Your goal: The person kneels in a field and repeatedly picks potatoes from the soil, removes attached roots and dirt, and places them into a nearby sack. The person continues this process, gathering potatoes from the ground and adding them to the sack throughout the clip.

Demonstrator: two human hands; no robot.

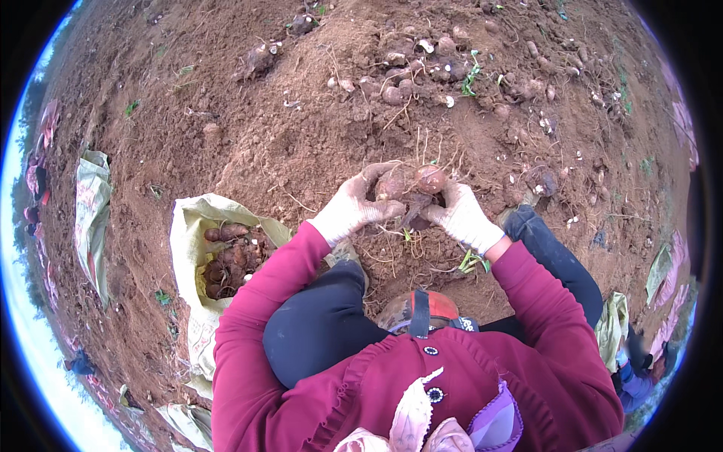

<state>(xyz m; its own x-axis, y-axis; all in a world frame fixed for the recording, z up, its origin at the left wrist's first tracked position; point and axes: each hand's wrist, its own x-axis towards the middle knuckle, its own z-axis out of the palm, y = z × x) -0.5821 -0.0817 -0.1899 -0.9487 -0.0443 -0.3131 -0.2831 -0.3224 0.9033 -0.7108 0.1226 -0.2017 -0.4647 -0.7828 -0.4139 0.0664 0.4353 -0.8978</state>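
Observation:
A soil-caked cluster of taro-like corms (430, 179) with thin roots is held low over the ground in front of me. My left hand (357, 199), in a dirty white glove, grips its left side, thumb and fingers around a brown corm (391, 185). On the other side my right hand (464, 219), gloved the same way, holds the cluster with its thumb underneath; some fingers are hidden behind it. By my left forearm an open woven sack (189, 265) contains several brown corms (231, 255), partly covered by my sleeve.
Heaps of dug corms (395, 90) lie beyond my hands on loose brown soil (271, 135). Another clump (541, 179) sits near my right foot. A filled woven sack (93, 220) lies far left. At the lower right a co-worker (638, 378) is beside another sack (613, 327).

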